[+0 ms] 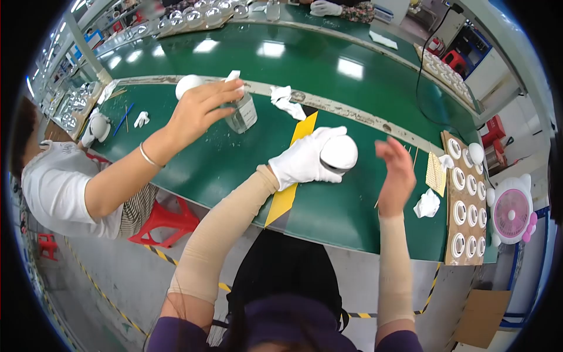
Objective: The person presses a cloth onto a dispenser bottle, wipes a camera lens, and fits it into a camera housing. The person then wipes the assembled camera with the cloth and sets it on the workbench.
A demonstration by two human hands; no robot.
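We see the person's left grip (302, 155), in a white glove, closed firmly around a white round piece (339, 152) and gripping it above the green surface (328, 217). The piece has a dark band at its lower edge. Under the same wrist, a yellow strip (281, 206) lies across the surface.

The right grip (397, 171) is bare and raised, well apart from the piece. Its fingers are bent and blurred, so we cannot tell if it is open or closed. Near it we find a crumpled white cloth (427, 203) and, more to the right, a brown board (460, 260) with rows of white rings (459, 213).

At the left, a co-worker's bare hand (200, 111) is at a clear bottle (244, 115); whether it touches, we cannot tell.
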